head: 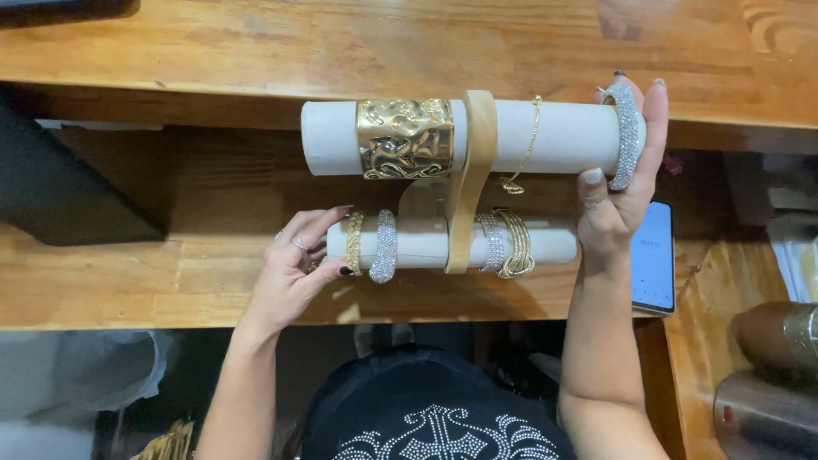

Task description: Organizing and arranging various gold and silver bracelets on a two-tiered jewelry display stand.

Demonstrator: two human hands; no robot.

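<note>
Gripping rhinestone bangle (629, 128) in right hand (615, 192), left hand (294, 264) fingers spread, touching gold bracelet (354, 243)

— What's the furniture like?

— A warm, varnished wooden table (196, 281) with a strong grain, and behind it a raised wooden ledge (256, 43) running the full width.

— Anything to the sides?

— Left of the left hand, a dark flat panel (68, 187) sits against the step under the ledge. Right of the right hand, a smartphone (653, 255) lies on the wood, its screen lit. Further right, two metallic cylinders (771, 366) stand beside a wooden edge.

— And the light?

— Soft and even, with a slight shine on the varnish. Below the table's near edge it falls into shadow.
</note>
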